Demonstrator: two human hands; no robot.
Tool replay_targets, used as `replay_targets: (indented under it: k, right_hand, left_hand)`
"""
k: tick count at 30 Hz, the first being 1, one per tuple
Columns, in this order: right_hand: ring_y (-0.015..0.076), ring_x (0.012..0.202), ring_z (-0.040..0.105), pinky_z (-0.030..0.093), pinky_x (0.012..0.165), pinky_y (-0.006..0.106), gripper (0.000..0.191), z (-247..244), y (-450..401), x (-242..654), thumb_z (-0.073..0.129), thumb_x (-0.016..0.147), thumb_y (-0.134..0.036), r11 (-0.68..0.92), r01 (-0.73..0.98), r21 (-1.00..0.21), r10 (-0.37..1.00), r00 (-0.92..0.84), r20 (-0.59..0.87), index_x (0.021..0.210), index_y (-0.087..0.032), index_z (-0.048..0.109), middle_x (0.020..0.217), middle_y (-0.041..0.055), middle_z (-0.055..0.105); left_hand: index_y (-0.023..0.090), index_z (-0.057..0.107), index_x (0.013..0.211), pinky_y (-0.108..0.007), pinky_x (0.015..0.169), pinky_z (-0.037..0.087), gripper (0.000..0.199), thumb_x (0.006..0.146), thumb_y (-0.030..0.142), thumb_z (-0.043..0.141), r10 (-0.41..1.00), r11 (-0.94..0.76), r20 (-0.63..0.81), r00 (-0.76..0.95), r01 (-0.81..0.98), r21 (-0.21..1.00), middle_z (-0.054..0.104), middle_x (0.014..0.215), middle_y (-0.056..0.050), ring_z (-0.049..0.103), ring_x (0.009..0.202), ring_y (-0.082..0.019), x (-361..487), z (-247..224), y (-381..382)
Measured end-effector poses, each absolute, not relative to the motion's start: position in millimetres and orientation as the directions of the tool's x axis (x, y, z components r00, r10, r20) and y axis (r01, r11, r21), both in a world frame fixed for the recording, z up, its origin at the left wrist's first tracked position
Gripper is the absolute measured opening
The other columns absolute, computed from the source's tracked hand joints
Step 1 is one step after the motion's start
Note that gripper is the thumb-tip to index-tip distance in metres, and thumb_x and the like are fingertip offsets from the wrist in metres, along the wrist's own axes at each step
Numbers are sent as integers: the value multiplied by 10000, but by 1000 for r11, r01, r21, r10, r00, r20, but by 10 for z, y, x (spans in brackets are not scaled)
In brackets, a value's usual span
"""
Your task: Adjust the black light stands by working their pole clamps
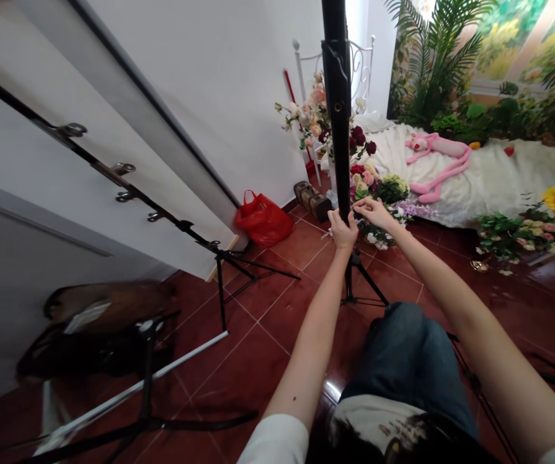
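A black tripod stand has its tall pole [339, 109] rising upright in front of me, with its legs [361, 280] spread on the tiled floor. My left hand [343, 232] wraps the pole low down, below a thicker upper section. My right hand [372, 213] reaches in from the right, with its fingertips pinched against the pole just above my left hand. Fingers hide the exact joint or clamp there. Artificial flowers lie just beyond both hands.
Another tripod stand [222, 270] holds a long white panel [113, 148] at the left. A red plastic bag [263, 219] and a brown case [312, 200] sit by the wall. Beyond are a white fur rug [490, 180], a pink plush toy [439, 161], and floral arrangements [523, 232].
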State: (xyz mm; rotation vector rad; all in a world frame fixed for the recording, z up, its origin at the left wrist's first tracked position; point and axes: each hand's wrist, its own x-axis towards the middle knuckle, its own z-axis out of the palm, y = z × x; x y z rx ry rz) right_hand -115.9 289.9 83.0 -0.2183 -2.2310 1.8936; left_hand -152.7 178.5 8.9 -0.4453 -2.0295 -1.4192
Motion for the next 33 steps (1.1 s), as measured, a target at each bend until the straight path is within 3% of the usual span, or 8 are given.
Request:
replay_targets:
  k: [3, 6, 10, 14, 19, 25, 28, 33]
  right_hand:
    - [62, 453, 392, 286, 408, 166, 174, 868, 2838, -1216, 774, 773, -188, 164, 113, -980, 355, -933, -48, 871, -159, 632, 503, -80, 461]
    - [82, 452, 447, 324, 423, 197, 209, 919, 2768, -1283, 764, 747, -115, 142, 245, -959, 451, -879, -158, 864, -159, 597, 538, -59, 509]
    - [60, 426, 408, 318, 423, 193, 227, 891, 2642, -1341, 684, 729, -29, 110, 241, -964, 543, -827, -145, 816, -179, 538, 547, -77, 481]
    - [45, 441, 400, 324, 433, 183, 155, 726, 2574, -1270, 643, 793, -112, -145, 74, -987, 469, -873, -134, 877, -190, 539, 652, -59, 573]
    - [47, 566, 499, 402, 508, 156, 200, 513, 2653, -1080, 696, 819, -359, -422, 3, -907, 275, -953, -131, 946, -224, 621, 906, -27, 694]
    - [80, 656, 529, 422, 529, 165, 183, 353, 2683, -1007, 567, 891, -363, -502, -25, -864, 196, -977, -85, 1011, -243, 636, 1203, -3, 700]
    - [68, 576, 457, 379, 498, 178, 217, 280, 2656, -1035, 610, 877, -382, -505, -94, -858, 226, -974, -26, 1050, -251, 623, 1123, -11, 709]
    - [59, 489, 344, 350, 499, 177, 269, 292, 2591, -1109, 673, 861, -453, -445, -116, -888, 359, -932, -58, 937, -241, 525, 730, -76, 570]
  left_hand:
    - [140, 543, 1031, -398, 921, 512, 514, 970, 597, 315, -77, 367, 643, -762, 578, 729, 578, 999, -174, 619, 994, -257, -1526, 85, 1785]
    - [139, 541, 1041, -390, 911, 519, 550, 965, 626, 296, -105, 376, 649, -753, 574, 727, 573, 1001, -174, 628, 994, -258, -1526, 77, 1797]
    - [121, 542, 1050, -399, 898, 523, 625, 956, 662, 244, -120, 389, 674, -729, 590, 707, 570, 1003, -195, 631, 988, -271, -1528, 72, 1808]
    - [113, 548, 1049, -412, 894, 528, 632, 963, 646, 218, -109, 389, 672, -733, 591, 707, 568, 985, -196, 628, 985, -277, -1525, 83, 1798]
    - [142, 542, 1016, -387, 897, 522, 545, 963, 624, 293, -107, 365, 640, -761, 568, 738, 568, 995, -175, 622, 1001, -260, -1513, 103, 1795]
    - [157, 530, 997, -369, 900, 518, 545, 956, 643, 287, -116, 358, 620, -776, 550, 755, 564, 1013, -168, 619, 999, -246, -1510, 108, 1797]
    - [148, 532, 1017, -385, 915, 518, 558, 953, 648, 292, -111, 340, 624, -773, 560, 755, 568, 1022, -179, 620, 1016, -257, -1510, 112, 1793]
    - [155, 536, 1011, -388, 965, 507, 504, 969, 604, 311, -97, 352, 617, -781, 553, 756, 584, 1022, -174, 618, 1023, -248, -1510, 119, 1790]
